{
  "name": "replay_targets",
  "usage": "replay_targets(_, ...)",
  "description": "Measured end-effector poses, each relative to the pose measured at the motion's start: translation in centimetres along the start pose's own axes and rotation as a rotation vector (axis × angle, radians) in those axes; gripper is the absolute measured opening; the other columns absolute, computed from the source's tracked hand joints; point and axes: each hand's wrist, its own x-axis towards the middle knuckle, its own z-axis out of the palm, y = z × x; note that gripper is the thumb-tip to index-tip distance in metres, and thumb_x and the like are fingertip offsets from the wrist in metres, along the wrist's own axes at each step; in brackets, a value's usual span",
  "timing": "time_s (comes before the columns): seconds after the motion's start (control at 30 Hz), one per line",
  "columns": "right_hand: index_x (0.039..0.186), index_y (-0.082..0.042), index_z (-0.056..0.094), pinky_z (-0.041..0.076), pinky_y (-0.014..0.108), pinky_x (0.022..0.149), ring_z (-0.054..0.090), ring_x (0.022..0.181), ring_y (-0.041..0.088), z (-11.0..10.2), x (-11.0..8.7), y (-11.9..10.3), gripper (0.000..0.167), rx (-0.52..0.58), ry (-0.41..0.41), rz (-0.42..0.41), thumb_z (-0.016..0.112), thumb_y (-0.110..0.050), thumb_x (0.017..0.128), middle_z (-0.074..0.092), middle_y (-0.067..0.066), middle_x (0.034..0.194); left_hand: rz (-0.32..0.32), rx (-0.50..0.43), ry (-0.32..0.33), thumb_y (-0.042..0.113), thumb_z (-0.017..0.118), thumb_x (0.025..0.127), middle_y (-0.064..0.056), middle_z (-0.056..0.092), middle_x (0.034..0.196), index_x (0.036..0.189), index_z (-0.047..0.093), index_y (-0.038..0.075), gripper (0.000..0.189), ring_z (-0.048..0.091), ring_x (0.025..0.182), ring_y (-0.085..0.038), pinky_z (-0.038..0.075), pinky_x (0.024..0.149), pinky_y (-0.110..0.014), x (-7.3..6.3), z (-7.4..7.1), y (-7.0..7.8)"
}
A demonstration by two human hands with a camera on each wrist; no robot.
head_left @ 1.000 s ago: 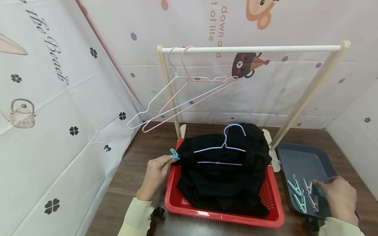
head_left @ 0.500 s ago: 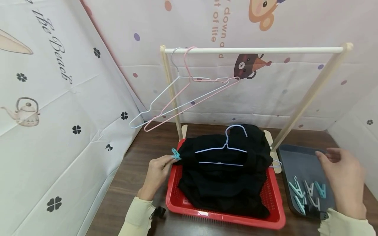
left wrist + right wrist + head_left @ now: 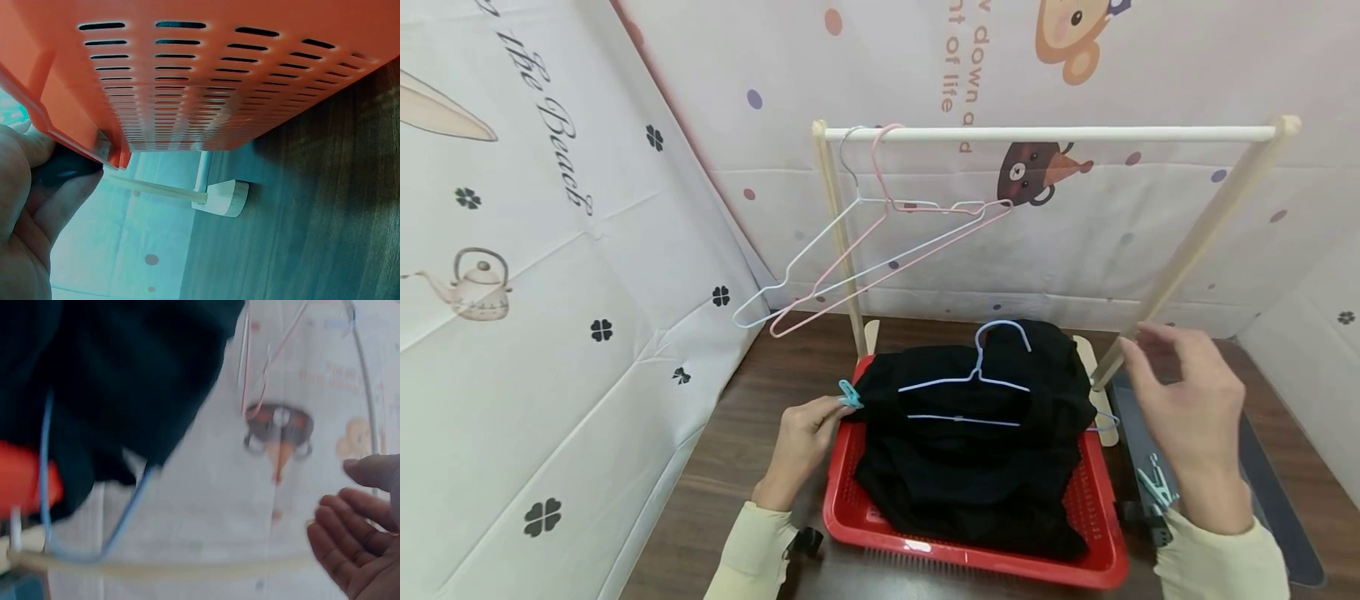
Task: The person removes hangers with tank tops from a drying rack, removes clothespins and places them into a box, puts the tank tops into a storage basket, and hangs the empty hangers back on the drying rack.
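A black garment (image 3: 970,467) lies in and over a red basket (image 3: 970,557), with a light blue hanger (image 3: 977,377) threaded through its neck. At the basket's left rim, my left hand (image 3: 801,437) pinches the garment's black edge, where a teal clothespin (image 3: 850,393) is clipped. In the left wrist view, the black cloth (image 3: 65,165) shows between thumb and fingers, beneath the rim. My right hand (image 3: 1191,408) is raised over the tray's left part, fingers loosely bent and nothing in them. The right wrist view shows that right hand (image 3: 359,537) with its palm bare.
A rack with a white rail (image 3: 1075,134) stands behind the basket, a white hanger (image 3: 816,250) and a pink hanger (image 3: 850,248) on its left end. On the right lies a grey tray (image 3: 1270,492); a pale green clothespin (image 3: 1157,486) shows, the right arm hiding much of it.
My right hand has let go of a teal clothespin in the tray, risen, and moved left toward the basket. The left hand keeps its hold on the garment's edge.
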Motion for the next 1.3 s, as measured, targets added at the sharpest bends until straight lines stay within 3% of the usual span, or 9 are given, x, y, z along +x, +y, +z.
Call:
replay_targets(0.17,0.113,0.008,0.074,0.038,0.008,0.096,0.062,0.089,0.031,1.9,0.1,-3.1,0.028,0.14,0.017,-0.152,0.078,-0.014,0.095,0.072,0.023,0.104,-0.011,-0.003,-0.01,-0.011,0.082,0.086,-0.003,0.08,0.097,0.099,0.081,0.005,0.02,0.077,0.084,-0.016,0.062,0.078,-0.029,0.0,0.0,0.1)
replay_targets(0.33,0.109,0.007,0.076,0.043,0.014,0.102,0.067,0.092,0.037,4.0,-0.1,-6.7,0.042,0.262,0.055,-0.256,0.068,-0.033,0.104,0.074,0.021,0.103,-0.004,0.004,-0.006,-0.01,0.082,0.086,-0.003,0.08,0.096,0.098,0.081,0.005,0.019,0.078,0.085,-0.016,0.063,0.078,-0.029,0.0,0.0,0.1)
replay_targets(0.53,0.104,0.007,0.076,0.048,0.02,0.1,0.068,0.088,0.038,7.3,-1.6,-10.2,0.033,0.413,0.075,-0.417,0.066,-0.025,0.106,0.074,0.02,0.098,0.004,0.009,0.002,-0.01,0.082,0.086,-0.003,0.08,0.095,0.098,0.081,0.005,0.019,0.078,0.084,-0.016,0.063,0.077,-0.029,0.0,0.0,0.1)
replay_targets(0.67,0.109,0.006,0.075,0.053,0.027,0.095,0.07,0.092,0.034,9.6,-2.8,-11.3,0.027,0.473,-0.006,-0.492,0.065,-0.019,0.107,0.074,0.017,0.105,-0.003,0.003,0.0,-0.01,0.081,0.086,-0.004,0.08,0.096,0.098,0.081,0.004,0.019,0.078,0.085,-0.017,0.063,0.078,-0.029,0.0,0.0,0.1)
replay_targets(0.8,0.119,0.004,0.072,0.057,0.035,0.091,0.069,0.103,0.031,11.5,-4.0,-11.9,0.028,0.48,-0.145,-0.489,0.063,-0.021,0.109,0.072,0.017,0.116,-0.006,0.004,-0.002,-0.01,0.082,0.085,-0.004,0.08,0.096,0.099,0.082,0.004,0.02,0.078,0.085,-0.017,0.062,0.078,-0.029,-0.1,0.0,0.0)
replay_targets(0.9,0.127,0.002,0.07,0.059,0.04,0.093,0.067,0.11,0.029,12.6,-4.8,-12.2,0.03,0.458,-0.266,-0.46,0.065,-0.021,0.108,0.07,0.016,0.124,-0.005,0.005,-0.004,-0.011,0.083,0.084,-0.004,0.08,0.096,0.099,0.082,0.003,0.021,0.078,0.084,-0.017,0.062,0.079,-0.028,-0.2,0.1,0.0)
replay_targets(1.0,0.13,0.001,0.068,0.058,0.041,0.097,0.065,0.117,0.029,13.5,-5.2,-12.8,0.034,0.42,-0.361,-0.438,0.076,-0.016,0.101,0.068,0.015,0.128,-0.014,0.0,-0.006,-0.011,0.083,0.084,-0.004,0.08,0.096,0.1,0.082,0.003,0.021,0.078,0.085,-0.017,0.062,0.08,-0.028,-0.3,0.1,-0.1)
replay_targets(1.13,0.13,0.002,0.068,0.057,0.041,0.1,0.065,0.118,0.028,14.7,-5.9,-13.8,0.045,0.367,-0.439,-0.43,0.085,-0.011,0.091,0.068,0.015,0.128,-0.01,-0.002,-0.006,-0.011,0.082,0.084,-0.004,0.08,0.097,0.1,0.082,0.003,0.021,0.078,0.085,-0.02,0.062,0.08,-0.028,-0.2,0.1,-0.1)
replay_targets(1.3,0.133,0.001,0.067,0.054,0.04,0.105,0.065,0.119,0.026,15.7,-6.7,-14.9,0.046,0.304,-0.52,-0.432,0.084,-0.017,0.095,0.069,0.014,0.13,0.004,0.012,-0.006,-0.012,0.082,0.084,-0.006,0.08,0.097,0.1,0.082,0.002,0.022,0.079,0.085,-0.021,0.062,0.079,-0.028,-0.2,0.0,-0.1)
